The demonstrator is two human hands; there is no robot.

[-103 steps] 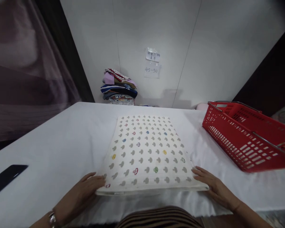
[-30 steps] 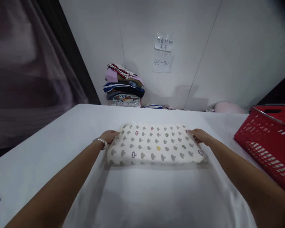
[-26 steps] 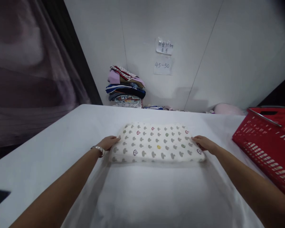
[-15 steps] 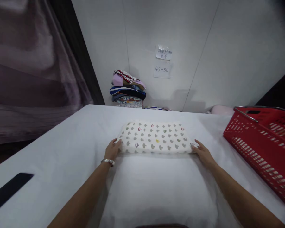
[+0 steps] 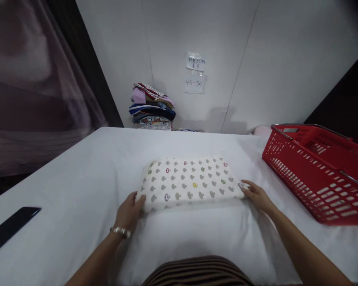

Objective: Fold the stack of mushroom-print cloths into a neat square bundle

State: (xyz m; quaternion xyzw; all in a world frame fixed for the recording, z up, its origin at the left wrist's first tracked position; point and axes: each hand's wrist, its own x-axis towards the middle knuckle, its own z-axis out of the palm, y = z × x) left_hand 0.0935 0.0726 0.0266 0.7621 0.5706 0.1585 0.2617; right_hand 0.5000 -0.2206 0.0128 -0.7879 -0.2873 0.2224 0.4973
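White cloth with small mushroom prints [image 5: 191, 182] lies folded in the middle of the white-covered surface [image 5: 77, 182], between our two hands. Our left hand [image 5: 129, 210] pinches its near left corner, thumb on top; our right hand [image 5: 256, 195] pinches the near right corner between thumb and fingers. We think the main risk is in the layers: if one hand pulls harder than the other, they may slide and the edges would not meet. The near edge looks soft and rounded, so it could also open if we release too quickly. Because the covering below is loose and wrinkled, a dragging movement may take it along. The red basket [image 5: 316, 178] stands to the right, apart from our arm; a wide swing could knock it.
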